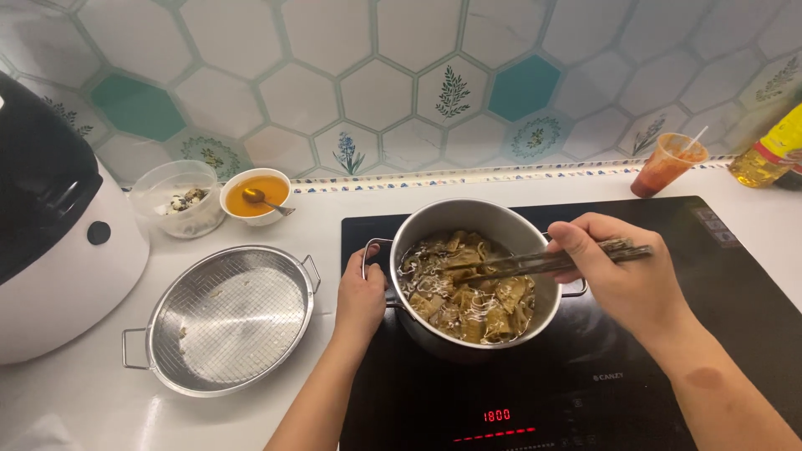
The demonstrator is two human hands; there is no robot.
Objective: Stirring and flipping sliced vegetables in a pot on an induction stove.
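Black cooktop (710, 334) on white counter (100, 401): left hand (361, 294) grips pot (476, 219) handle, right hand (618, 271) clenches chopsticks (535, 263) in noodles (468, 292).

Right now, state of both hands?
Left hand: closed on the pot handle.
Right hand: closed, holding chopsticks in the pot.

Home kitchen: induction hob (668, 359), tiled backsplash (376, 83)

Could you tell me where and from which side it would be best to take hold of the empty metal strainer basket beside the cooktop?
Probably by its two wire loop handles, one at each end. The strainer basket lies flat and upright on the counter, left of the left hand. One handle points up-right toward the pot, the other down-left. Come from above, one hand per handle.
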